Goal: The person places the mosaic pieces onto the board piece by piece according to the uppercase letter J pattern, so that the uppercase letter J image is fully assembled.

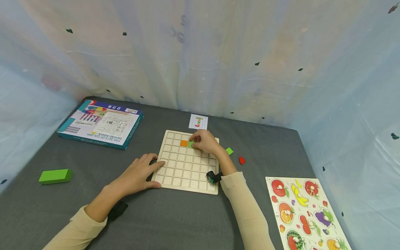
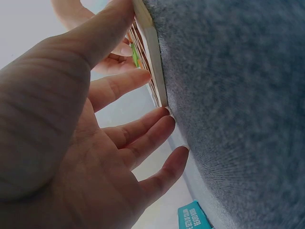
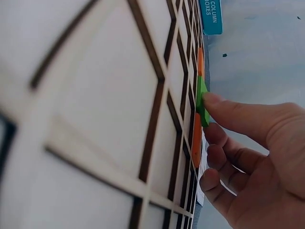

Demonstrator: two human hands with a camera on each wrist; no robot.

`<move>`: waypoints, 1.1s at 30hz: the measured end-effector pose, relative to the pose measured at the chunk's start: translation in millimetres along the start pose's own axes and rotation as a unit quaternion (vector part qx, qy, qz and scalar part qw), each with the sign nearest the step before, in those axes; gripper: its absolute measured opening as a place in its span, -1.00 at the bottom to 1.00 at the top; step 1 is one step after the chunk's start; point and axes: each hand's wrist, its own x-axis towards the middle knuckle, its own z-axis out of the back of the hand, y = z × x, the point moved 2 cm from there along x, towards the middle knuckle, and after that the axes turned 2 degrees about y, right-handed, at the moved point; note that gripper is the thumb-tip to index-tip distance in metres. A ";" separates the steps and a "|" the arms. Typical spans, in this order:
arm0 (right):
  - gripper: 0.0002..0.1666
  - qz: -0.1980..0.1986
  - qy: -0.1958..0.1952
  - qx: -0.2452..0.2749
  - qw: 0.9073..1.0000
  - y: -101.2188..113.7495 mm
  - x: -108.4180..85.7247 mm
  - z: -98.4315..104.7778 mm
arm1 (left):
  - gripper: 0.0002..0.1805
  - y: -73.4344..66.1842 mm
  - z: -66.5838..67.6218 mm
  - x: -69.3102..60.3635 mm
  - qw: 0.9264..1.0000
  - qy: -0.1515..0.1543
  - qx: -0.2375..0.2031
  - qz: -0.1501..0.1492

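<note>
A wooden grid board (image 1: 177,172) lies flat on the grey table. My left hand (image 1: 139,173) steadies its left side, fingers spread, with the thumb at the near corner and a fingertip on the grid. My right hand (image 1: 206,141) is over the board's far part and pinches a green square tile (image 3: 202,100) between thumb and finger. That tile looks slightly tilted in the right wrist view. On either side of it sit an orange tile (image 1: 184,143) and another orange tile (image 3: 197,138), the latter mostly covered by my hand in the head view.
Right of the board lie a green tile (image 1: 229,151) and a red quarter-round piece (image 1: 242,160). Behind it is a pattern card (image 1: 198,121). A teal box (image 1: 100,123) and a green block (image 1: 55,176) are at left, a fruit puzzle board (image 1: 307,213) at right.
</note>
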 end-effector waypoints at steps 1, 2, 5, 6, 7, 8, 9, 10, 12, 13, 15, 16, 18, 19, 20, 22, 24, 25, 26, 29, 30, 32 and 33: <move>-0.79 -0.002 0.000 0.000 1.000 -0.1 0.0 -0.2 | -0.14 -0.1 0.0 0.0 1.000 0.000 0.000 0.000; -0.79 -0.002 0.000 0.000 1.000 0.1 0.0 -0.2 | -0.14 -0.2 0.1 -0.1 1.000 0.000 0.000 0.000; -0.81 -0.006 0.000 0.002 1.000 0.9 0.0 -0.4 | -0.14 -0.3 0.4 -0.2 1.000 0.000 0.001 0.000; -0.81 -0.007 0.000 0.002 1.000 1.0 0.1 -0.6 | -0.14 -0.4 0.5 -0.3 1.000 0.000 0.002 0.000; -0.81 -0.008 0.000 0.002 1.000 1.2 0.1 -0.7 | -0.14 -0.3 0.5 -0.4 1.000 0.001 0.002 0.000; -0.82 -0.009 0.001 0.002 1.000 1.6 0.2 -0.8 | -0.14 -0.3 0.5 -0.5 1.000 0.001 0.002 0.000; -0.82 -0.010 0.001 0.001 1.000 1.6 0.3 -1.0 | -0.14 -0.3 0.5 -0.6 1.000 0.001 0.002 0.000; -0.83 -0.012 0.002 -0.001 1.000 1.7 0.4 -1.2 | -0.14 -0.2 0.4 -0.7 1.000 0.002 0.002 0.000; -0.84 -0.015 0.003 -0.006 1.000 2.2 0.4 -1.6 | -0.14 0.0 0.1 -0.6 1.000 0.004 0.001 0.000; -0.84 -0.018 0.003 -0.010 1.000 2.6 0.4 -1.8 | -0.14 0.1 0.1 -0.6 1.000 0.004 0.001 0.001; -0.85 -0.022 0.002 -0.018 1.000 3.9 0.3 -1.8 | -0.14 0.1 -0.2 -0.4 1.000 0.004 0.001 0.002; -0.86 -0.022 0.002 -0.022 1.000 4.7 0.1 -1.7 | -0.14 0.0 -0.3 -0.3 1.000 0.002 0.002 0.002; -0.86 -0.018 -0.002 -0.033 0.999 6.3 -1.7 -0.4 | -0.14 -0.8 -0.6 -0.1 1.000 -0.001 0.003 0.001; -0.85 -0.014 -0.006 -0.035 0.999 6.5 -3.2 0.8 | -0.13 -1.2 -0.7 0.1 1.000 -0.003 0.004 -0.001; -0.85 -0.010 -0.014 -0.034 0.999 6.7 -5.8 3.2 | -0.13 -1.7 -1.0 0.4 1.000 -0.004 0.003 -0.004; -0.82 -0.002 -0.034 -0.022 0.999 4.6 -14.6 10.6 | -0.13 -2.8 -1.7 0.8 1.000 -0.005 0.003 -0.009; -0.79 -0.002 -0.054 -0.001 0.999 0.3 -27.8 20.9 | -0.13 -3.3 -2.4 1.1 1.000 -0.005 0.003 -0.011; -0.78 -0.006 -0.062 0.010 0.998 -3.1 -35.6 26.7 | -0.13 -3.2 -2.6 1.1 1.000 -0.004 0.004 -0.010; -0.76 -0.012 -0.069 0.018 0.997 -7.1 -43.8 32.4 | -0.13 -2.9 -2.8 1.0 1.000 -0.004 0.004 -0.008; -0.73 -0.036 -0.075 0.025 0.996 -20.5 -69.0 46.5 | -0.13 -1.1 -2.5 0.2 1.000 -0.005 0.006 -0.003; -0.72 -0.044 -0.074 0.025 0.996 -25.2 -76.4 49.6 | -0.13 -0.5 -2.3 -0.1 1.000 -0.004 0.006 -0.002; -0.71 -0.053 -0.071 0.019 0.996 -33.7 -89.4 52.9 | -0.13 0.8 -2.0 -0.6 1.000 -0.004 0.005 -0.002; -0.70 -0.055 -0.066 0.016 0.996 -37.0 -94.4 53.1 | -0.13 1.4 -1.9 -0.7 1.000 -0.003 0.005 -0.002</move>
